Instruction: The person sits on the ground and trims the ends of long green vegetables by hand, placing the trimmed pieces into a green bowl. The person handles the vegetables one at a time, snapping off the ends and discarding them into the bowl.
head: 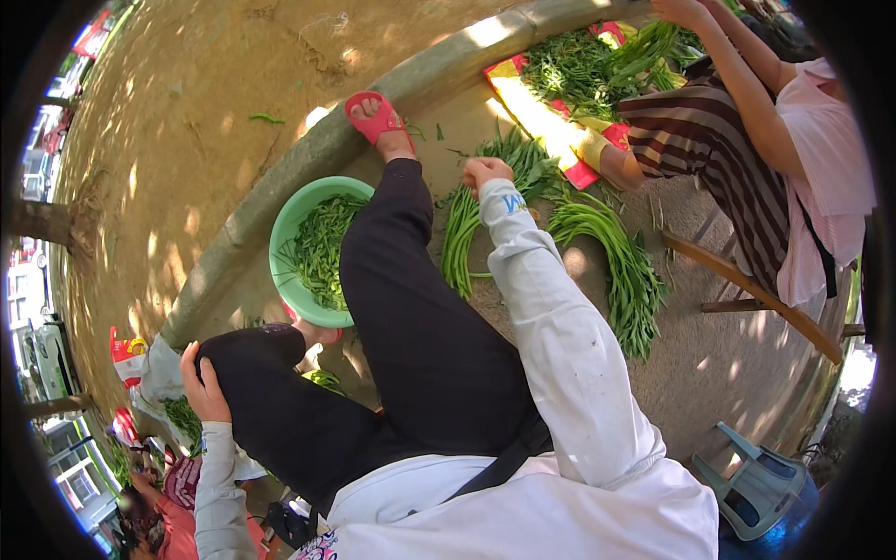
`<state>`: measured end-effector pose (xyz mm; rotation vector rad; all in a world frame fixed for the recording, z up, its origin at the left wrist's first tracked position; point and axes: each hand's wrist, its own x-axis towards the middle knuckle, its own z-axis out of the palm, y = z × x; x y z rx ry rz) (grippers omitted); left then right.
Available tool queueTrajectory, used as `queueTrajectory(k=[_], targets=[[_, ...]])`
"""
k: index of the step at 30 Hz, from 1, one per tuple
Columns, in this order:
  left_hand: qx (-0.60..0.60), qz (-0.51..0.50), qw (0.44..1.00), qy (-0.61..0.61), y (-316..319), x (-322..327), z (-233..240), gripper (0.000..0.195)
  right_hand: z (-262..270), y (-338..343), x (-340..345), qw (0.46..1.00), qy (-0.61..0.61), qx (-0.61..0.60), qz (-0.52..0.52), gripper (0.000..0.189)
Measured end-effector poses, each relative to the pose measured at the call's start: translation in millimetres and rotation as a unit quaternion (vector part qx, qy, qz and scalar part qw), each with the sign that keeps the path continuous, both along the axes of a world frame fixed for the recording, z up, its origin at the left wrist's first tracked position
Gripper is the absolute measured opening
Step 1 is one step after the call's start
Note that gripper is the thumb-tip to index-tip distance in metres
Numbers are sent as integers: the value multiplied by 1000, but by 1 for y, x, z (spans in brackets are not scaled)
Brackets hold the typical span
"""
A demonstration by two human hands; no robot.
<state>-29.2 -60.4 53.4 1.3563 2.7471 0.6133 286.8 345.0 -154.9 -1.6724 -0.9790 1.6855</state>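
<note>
My left hand [203,388] rests over my bent left knee, thumb apart from the fingers, holding nothing. Out in front, my right hand [486,171] has its fingers curled, just over or beside a bundle of long green-stemmed leafy vegetables [460,241]; whether something is inside the fingers is hidden. A second bundle of the same greens [616,245] lies curved on the ground to the right of my right sleeve. Between my feet stands a light green plastic basin [285,276] with cut leaf and stem pieces [325,245] in it, partly covered by my right leg.
A concrete curb [231,234] runs diagonally past the basin, with bare dirt [168,140] beyond. At right, a person in striped trousers [700,129] sits beside a red and yellow sack [535,119] heaped with greens. A blue-grey plastic stool [759,483] lies lower right. Another person [171,525] sits lower left.
</note>
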Motion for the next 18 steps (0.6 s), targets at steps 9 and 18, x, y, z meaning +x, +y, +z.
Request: queueTrajectory(k=[9,18], targets=[[1,16,998,-65,5,-5,6,30,-103,-49,31,908,-306,-119,260,67],[-19,40,993,-108,10,-10,10,31,-112,-105,-3,851,-406,-194,270,82]])
